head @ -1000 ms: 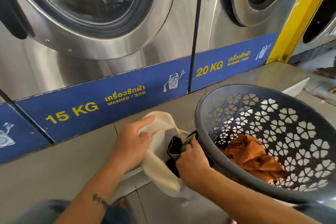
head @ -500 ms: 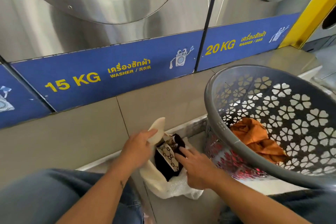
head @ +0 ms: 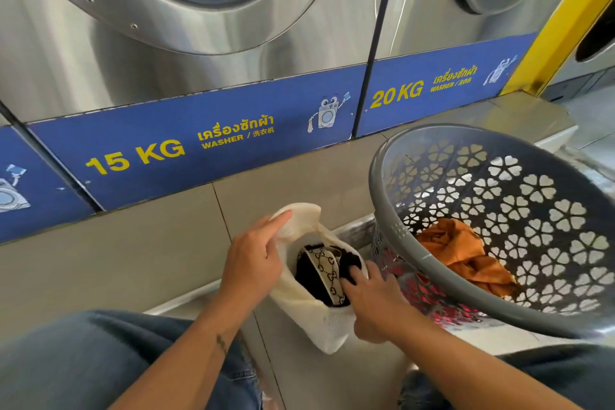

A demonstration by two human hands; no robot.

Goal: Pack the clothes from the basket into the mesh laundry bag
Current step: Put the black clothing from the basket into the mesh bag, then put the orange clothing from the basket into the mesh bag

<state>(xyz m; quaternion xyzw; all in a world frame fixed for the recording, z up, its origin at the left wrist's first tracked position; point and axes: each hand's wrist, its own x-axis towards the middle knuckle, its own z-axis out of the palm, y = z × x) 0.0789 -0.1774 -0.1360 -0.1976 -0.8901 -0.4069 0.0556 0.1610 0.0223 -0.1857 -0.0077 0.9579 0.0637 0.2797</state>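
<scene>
Now left hand grip pinches mesh bag rim; right hand grip presses dark garment inside.

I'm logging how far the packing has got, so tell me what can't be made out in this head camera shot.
- Bottom of the mesh bag: hidden by its own cream wall and the dark clothes, so the fill can't be judged.
- Right hand fingertips: buried in those clothes; grip unclear.
- Basket: near rim hides its floor, the right edge cuts it off; only an orange garment shows.
- Left hand pinches the bag's rim; thumb hidden.
</scene>
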